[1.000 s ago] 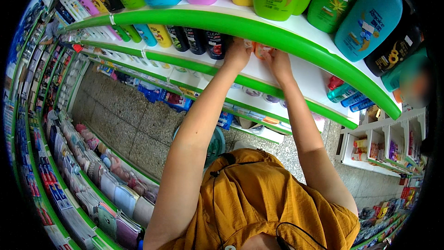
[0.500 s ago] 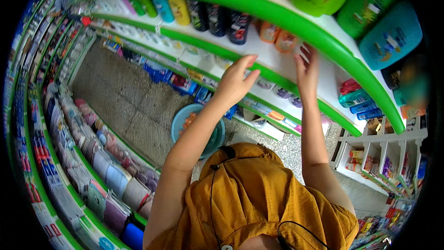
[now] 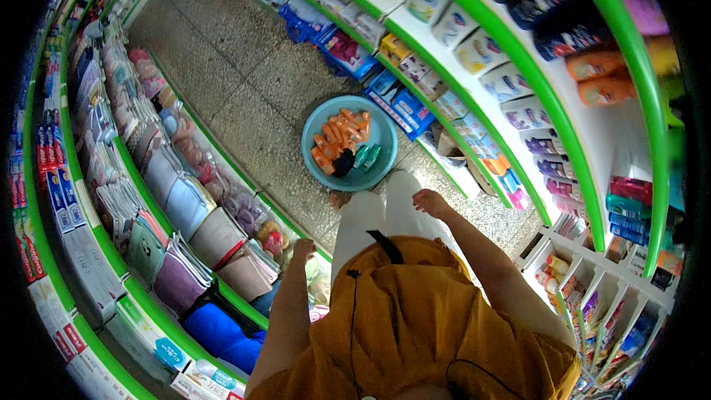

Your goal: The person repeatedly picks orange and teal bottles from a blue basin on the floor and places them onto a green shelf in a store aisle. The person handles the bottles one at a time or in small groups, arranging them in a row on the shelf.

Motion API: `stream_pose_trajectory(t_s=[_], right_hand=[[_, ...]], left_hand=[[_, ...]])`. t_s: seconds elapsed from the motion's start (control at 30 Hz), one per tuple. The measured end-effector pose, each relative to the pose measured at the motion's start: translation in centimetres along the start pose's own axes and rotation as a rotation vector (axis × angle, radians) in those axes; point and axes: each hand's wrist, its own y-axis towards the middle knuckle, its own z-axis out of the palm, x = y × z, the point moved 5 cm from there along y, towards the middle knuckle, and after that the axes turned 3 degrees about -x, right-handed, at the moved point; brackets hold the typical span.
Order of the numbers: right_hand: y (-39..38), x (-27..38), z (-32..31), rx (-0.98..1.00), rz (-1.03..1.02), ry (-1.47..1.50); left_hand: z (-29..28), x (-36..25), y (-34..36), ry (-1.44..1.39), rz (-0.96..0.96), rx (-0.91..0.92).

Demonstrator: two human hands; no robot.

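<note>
Both of my hands hang low, away from the shelves. My right hand (image 3: 431,204) is in front of my right thigh, fingers loosely bent and apart, holding nothing. My left hand (image 3: 303,250) hangs beside my left leg near the shelf of packaged goods; its fingers are mostly hidden. On the floor ahead of my feet stands a round light-blue basin (image 3: 384,132). Inside it lie several orange bottles (image 3: 341,132), a dark item (image 3: 343,164) and green bottles (image 3: 367,156). Two orange bottles (image 3: 603,78) lie toward the right on an upper shelf.
Green-edged shelves (image 3: 511,52) with bottles curve along my right. Another shelf unit to the left carries folded cloth packs (image 3: 170,178), a blue package (image 3: 222,333) and toothpaste boxes (image 3: 67,200). A white divided rack (image 3: 585,274) stands at lower right. Tiled floor (image 3: 229,44) runs between the shelves.
Both hands have dropped from the shelf, where they were raised near the orange bottles, to my sides. The view has turned, bringing the whole basin into sight.
</note>
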Motion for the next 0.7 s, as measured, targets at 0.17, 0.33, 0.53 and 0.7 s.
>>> stream_pose_trajectory(t_s=[0.17,0.33,0.53,0.7], right_hand=[[4.6,-6.8,2.0,-0.106,0.245,-0.210],[10.7,-7.1,4.1,-0.101,0.232,-0.117],[24.8,-10.6,4.5,-0.106,-0.075,-0.576],[35.9,-12.5,6.7,0.041,-0.034,-0.756]], left_hand=[[1.0,7.0,4.4,-0.233,0.005,0.121],[3.3,5.7,12.8,0.282,0.831,-0.026],[7.2,-6.5,17.3,0.077,0.466,-0.305],[10.5,-9.9,29.6,-0.021,0.525,-0.279]])
